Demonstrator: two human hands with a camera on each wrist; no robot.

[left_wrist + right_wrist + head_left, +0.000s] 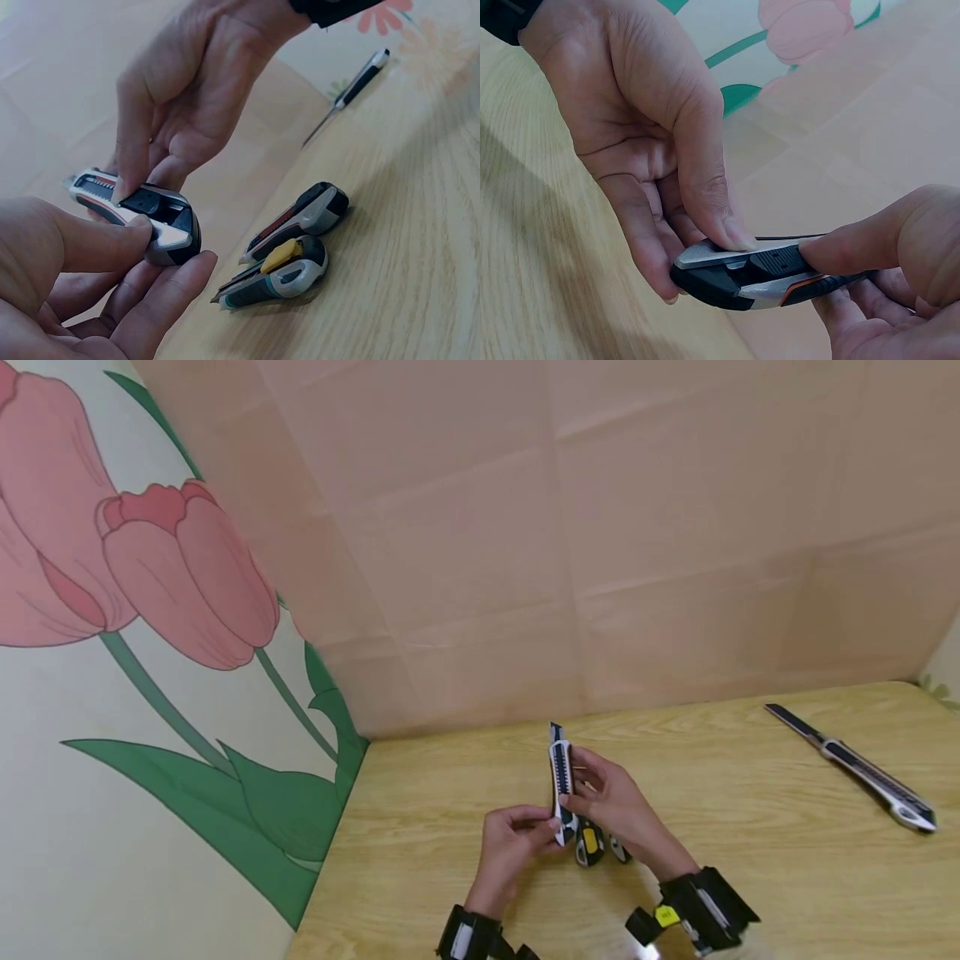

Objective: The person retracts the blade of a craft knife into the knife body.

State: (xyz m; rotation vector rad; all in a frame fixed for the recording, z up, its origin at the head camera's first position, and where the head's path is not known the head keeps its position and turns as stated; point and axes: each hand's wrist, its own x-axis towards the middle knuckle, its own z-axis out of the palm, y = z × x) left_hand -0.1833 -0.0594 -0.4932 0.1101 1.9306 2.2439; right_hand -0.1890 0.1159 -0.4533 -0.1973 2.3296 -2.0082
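Note:
Both hands hold one snap-off utility knife [560, 768], white and black with orange trim, raised over the table, a short length of blade showing at its far end. My left hand [513, 839] pinches the butt end of the knife between thumb and fingers. Higher up the handle, my right hand [618, 797] grips it, its thumb on the black slider [781, 261] in the right wrist view. Close by on the table lie a cutter with a yellow slider [281, 256] and, alongside it, a black and grey cutter [324, 210], both partly hidden in the head view.
A longer utility knife [877, 777] with its dark blade extended lies on the wooden table [750, 793] at the right. A pinkish-brown sheet [600, 568] hangs behind the table. The wall at the left bears painted tulips [187, 577].

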